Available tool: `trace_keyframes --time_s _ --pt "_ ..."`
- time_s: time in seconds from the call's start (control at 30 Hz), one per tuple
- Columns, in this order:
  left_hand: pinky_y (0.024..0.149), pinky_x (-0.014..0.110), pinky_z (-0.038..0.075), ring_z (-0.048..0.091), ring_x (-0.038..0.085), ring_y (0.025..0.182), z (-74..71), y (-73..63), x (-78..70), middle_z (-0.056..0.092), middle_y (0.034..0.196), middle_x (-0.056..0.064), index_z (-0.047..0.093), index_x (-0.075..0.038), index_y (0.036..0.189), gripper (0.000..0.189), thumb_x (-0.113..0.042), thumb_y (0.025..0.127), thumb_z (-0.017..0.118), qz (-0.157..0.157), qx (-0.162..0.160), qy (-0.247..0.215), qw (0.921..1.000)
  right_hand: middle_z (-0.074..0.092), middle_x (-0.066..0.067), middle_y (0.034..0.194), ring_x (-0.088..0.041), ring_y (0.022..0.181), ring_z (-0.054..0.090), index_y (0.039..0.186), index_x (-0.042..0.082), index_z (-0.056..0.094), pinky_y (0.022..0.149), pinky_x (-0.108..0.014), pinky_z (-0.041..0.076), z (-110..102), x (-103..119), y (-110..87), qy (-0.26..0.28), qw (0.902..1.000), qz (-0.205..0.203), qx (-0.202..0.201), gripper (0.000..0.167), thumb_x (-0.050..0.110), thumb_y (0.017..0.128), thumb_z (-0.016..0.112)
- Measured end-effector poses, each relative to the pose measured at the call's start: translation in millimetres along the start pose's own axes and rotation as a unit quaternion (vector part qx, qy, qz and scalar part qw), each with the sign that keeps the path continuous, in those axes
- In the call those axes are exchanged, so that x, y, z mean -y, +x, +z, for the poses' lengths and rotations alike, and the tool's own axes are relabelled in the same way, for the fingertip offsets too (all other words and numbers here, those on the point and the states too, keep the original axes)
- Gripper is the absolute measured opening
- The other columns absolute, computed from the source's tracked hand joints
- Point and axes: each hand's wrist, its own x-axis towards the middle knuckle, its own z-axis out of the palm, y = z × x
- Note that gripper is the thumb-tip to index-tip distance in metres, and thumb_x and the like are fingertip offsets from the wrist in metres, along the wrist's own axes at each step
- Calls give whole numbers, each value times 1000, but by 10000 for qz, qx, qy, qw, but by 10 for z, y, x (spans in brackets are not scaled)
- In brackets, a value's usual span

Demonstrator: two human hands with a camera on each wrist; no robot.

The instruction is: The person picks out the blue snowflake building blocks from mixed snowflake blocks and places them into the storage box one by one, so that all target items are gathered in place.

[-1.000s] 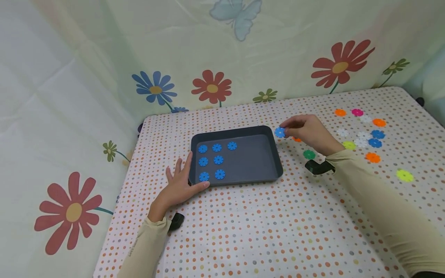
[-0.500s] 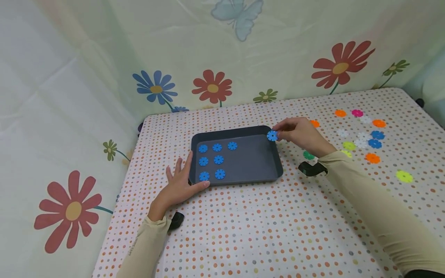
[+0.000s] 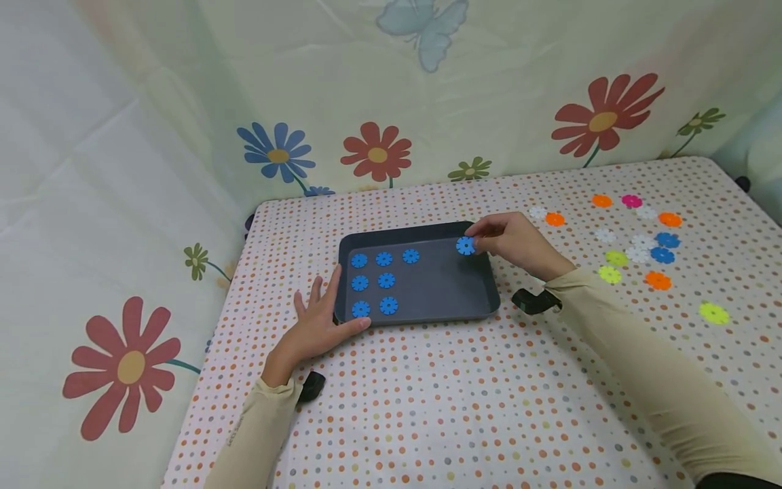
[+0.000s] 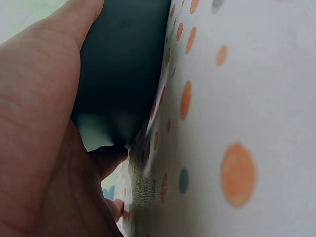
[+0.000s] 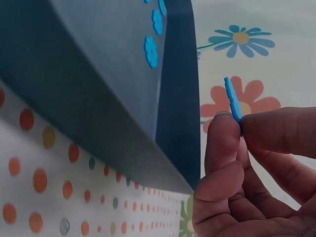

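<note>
A dark grey rectangular tray lies on the table, with several blue snowflake discs laid in rows at its left side. My left hand rests against the tray's left front corner, fingers spread and thumb over the front rim; the left wrist view shows the palm beside the tray's outer wall. Between thumb and fingertips my right hand pinches one more blue snowflake disc, above the tray's back right corner. The right wrist view shows that disc edge-on, clear of the tray.
Loose snowflake discs in several colours lie on the right of the dotted tablecloth, among them an orange disc, a yellow disc and two blue discs. Behind the table hangs a flower-printed curtain.
My right hand has carried the blue snowflake disc leftward, from beside the tray's right rim to over its back right corner. The left hand has stayed at the tray.
</note>
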Motion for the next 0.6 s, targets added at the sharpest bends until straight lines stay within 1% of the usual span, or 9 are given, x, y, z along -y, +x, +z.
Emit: trace_keyframes --time_s 0.17,0.37,0.6 --pt "118 65 -25 -16 30 163 -1 -1 -8 2 179 11 -10 -29 173 120 -71 93 68 3 45 -12 10000 72 -19 112 -41 102 67 124 -3 74 92 -50 55 64 28 31 102 9999 2 45 26 6 101 69" --pt "118 64 -26 -17 30 162 -6 0 -20 2 179 11 -9 -28 174 120 -69 93 70 5 49 -32 10000 73 -18 111 -41 102 65 123 -2 75 87 -49 53 129 73 87 100 9998 29 167 25 6 100 70" --pt "118 64 -25 -16 31 163 -11 3 -18 3 179 12 -7 -26 174 120 -68 93 70 -5 18 -15 10000 72 -17 109 -39 100 69 121 -1 75 83 -44 52 235 120 197 78 9994 12 345 23 6 100 70"
